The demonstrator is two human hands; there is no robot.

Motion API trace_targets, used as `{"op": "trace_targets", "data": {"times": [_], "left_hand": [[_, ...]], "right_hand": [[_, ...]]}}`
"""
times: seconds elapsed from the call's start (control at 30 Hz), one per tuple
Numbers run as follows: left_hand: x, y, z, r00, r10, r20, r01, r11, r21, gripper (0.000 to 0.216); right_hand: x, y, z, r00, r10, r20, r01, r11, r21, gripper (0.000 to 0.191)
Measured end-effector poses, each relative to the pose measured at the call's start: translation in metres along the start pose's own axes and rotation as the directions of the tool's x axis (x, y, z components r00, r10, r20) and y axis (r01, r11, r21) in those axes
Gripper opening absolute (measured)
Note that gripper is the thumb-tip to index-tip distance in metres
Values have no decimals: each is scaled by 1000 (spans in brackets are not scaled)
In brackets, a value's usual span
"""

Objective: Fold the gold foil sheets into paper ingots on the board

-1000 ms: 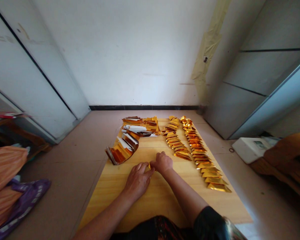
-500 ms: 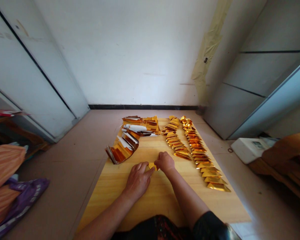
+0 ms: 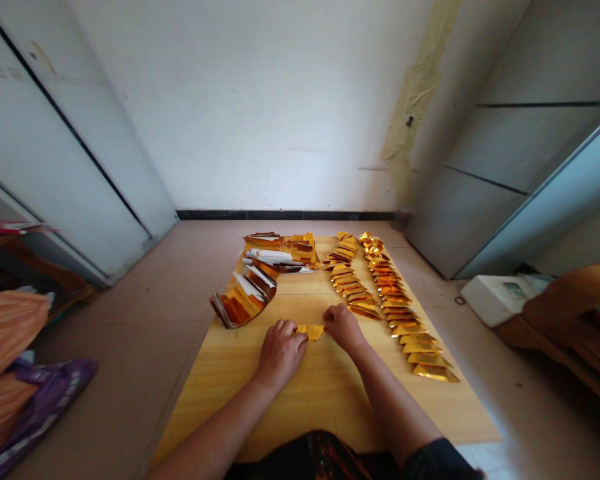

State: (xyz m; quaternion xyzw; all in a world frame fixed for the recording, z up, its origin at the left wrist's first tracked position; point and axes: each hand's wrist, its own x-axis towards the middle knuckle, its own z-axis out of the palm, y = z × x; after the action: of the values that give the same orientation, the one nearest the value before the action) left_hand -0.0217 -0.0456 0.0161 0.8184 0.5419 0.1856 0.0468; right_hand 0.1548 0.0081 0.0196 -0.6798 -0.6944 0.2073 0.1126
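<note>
A small folded piece of gold foil paper (image 3: 312,332) stretches between my two hands, just above or on the wooden table. My left hand (image 3: 282,350) grips its left end with thumb and fingers. At the right end, the fingertips of my right hand (image 3: 342,325) are pinched on the paper's corner. Beyond my left hand lies a curved stack of gold paper sheets (image 3: 245,300), with white undersides showing. Two rows of folded gold paper pieces lie to the right: a shorter row (image 3: 347,280) and a longer row (image 3: 400,310) along the table's right side.
The wooden table (image 3: 230,407) stands before me. Another pile of gold sheets (image 3: 300,250) lies at its far left. A white wall (image 3: 280,120) rises behind. A grey refrigerator (image 3: 505,147) and a white box (image 3: 495,300) stand right; orange and purple bags (image 3: 55,393) lie left.
My right hand has shifted right, away from my left hand, so more of the gold paper shows between them. My left hand's fingers have drawn in on the paper's left end.
</note>
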Motion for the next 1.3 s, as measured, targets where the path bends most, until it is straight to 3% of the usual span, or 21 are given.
{"op": "trace_targets", "data": {"times": [0.27,0.67,1.1,1.3], "left_hand": [[13,-2,13,998,-50,-44,45,992,-114,13],[27,-10,21,994,-84,-74,61,962,-266,21],[44,-12,18,986,-114,125,141,962,-235,33],[47,-7,20,983,-131,125,155,968,-199,29]], "right_hand": [[-16,-6,-3,991,-120,57,122,992,-37,16],[-18,-21,-6,998,4,61,4,991,-131,14],[-17,-25,-6,995,78,67,-70,991,-111,26],[-22,-26,-6,994,83,65,-78,994,-72,22]]}}
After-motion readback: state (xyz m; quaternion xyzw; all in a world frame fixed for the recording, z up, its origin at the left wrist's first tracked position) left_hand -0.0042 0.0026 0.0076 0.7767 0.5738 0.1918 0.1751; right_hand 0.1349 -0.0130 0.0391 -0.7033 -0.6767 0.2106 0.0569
